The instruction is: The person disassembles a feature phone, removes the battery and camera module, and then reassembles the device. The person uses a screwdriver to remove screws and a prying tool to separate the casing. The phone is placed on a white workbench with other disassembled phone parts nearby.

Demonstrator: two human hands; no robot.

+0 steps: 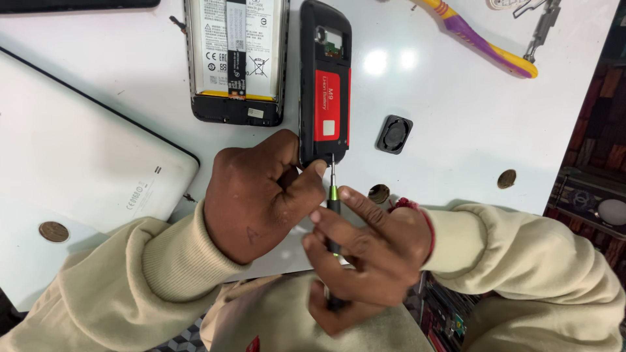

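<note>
head camera looks steeply down, close over table (456,130).

Pretty bright overhead light here. Two white glare spots bounce off the glossy white table (456,130), just right of the black phone (325,85). Soft shadows sit under both sleeves. Focus is sharp in the middle, and straight edges bow slightly near the frame borders.

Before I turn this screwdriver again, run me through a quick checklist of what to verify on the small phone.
1. Screwdriver tip on bottom edge of small phone: ok.
2. Left hand steadying the phone's lower end: ok.
3. Right hand gripping the handle: ok.
4. Tip seated in a screw head: cannot tell, too small.
5. Red battery removed: not ok, in place.
6. Loose coin away from the tool: not ok, beside it.
</note>
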